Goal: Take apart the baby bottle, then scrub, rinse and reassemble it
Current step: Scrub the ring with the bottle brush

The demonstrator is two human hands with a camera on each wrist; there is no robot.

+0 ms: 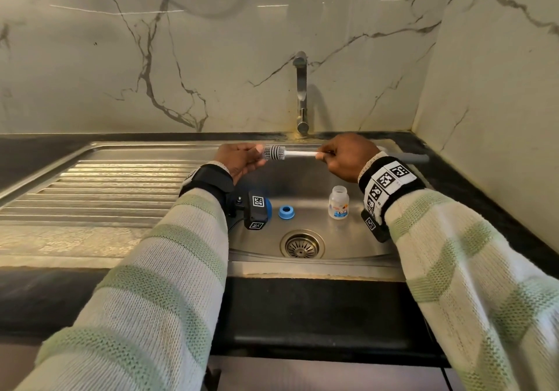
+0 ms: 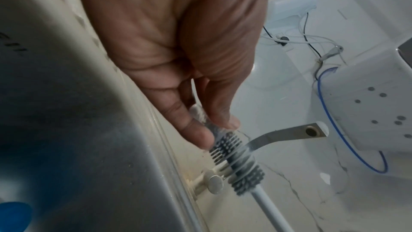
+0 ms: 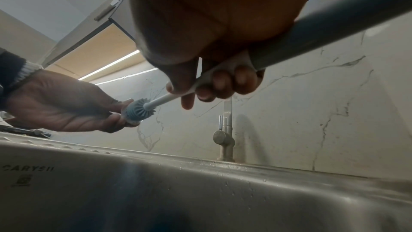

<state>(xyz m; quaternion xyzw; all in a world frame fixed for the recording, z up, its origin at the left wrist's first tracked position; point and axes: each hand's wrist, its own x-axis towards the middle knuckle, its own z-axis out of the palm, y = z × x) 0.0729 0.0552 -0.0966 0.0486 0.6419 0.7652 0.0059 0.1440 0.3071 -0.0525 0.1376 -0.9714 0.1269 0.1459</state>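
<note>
Over the sink (image 1: 357,248), my right hand (image 1: 325,155) grips the white shaft of a bottle brush (image 1: 299,154). Its grey ribbed head (image 1: 273,153) points left into my left hand (image 1: 257,157). In the left wrist view the left hand (image 2: 214,130) pinches a small clear piece (image 2: 197,112), blurred and seemingly the bottle's teat, over the tip of the brush head (image 2: 236,158). The right wrist view shows my right hand (image 3: 207,85) curled round the brush (image 3: 139,109). The open bottle body (image 1: 338,203) stands upright on the sink floor, and the blue collar ring (image 1: 286,212) lies to its left.
The tap (image 1: 301,94) stands behind the basin with no water running. The drain (image 1: 302,243) sits in the middle of the basin. A ribbed draining board (image 1: 99,191) stretches left. A second blue part (image 1: 268,206) peeks out from behind my left wrist camera.
</note>
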